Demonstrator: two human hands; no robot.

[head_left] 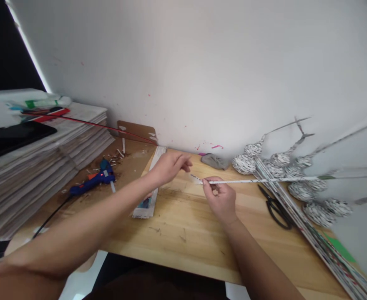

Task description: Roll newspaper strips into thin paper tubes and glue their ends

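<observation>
Above the wooden table my left hand (pixel 172 167) hovers with loosely bent fingers, holding nothing that I can see. It is just short of the frayed left end of a thin rolled newspaper tube (pixel 240 181). My right hand (pixel 220 199) pinches that tube near this end between thumb and fingers. The tube stretches level to the right, over the other paper tubes. Partly behind my left forearm lies a folded strip of newspaper (pixel 150 208).
A tall newspaper stack (pixel 86 146) with a black phone (pixel 21 135) stands left, near a blue glue gun (pixel 92 182) on cardboard. At right are black scissors (pixel 277 210), a bundle of paper tubes (pixel 305 233), several woven paper balls (pixel 244 163). A grey cloth (pixel 214 161) lies by the wall.
</observation>
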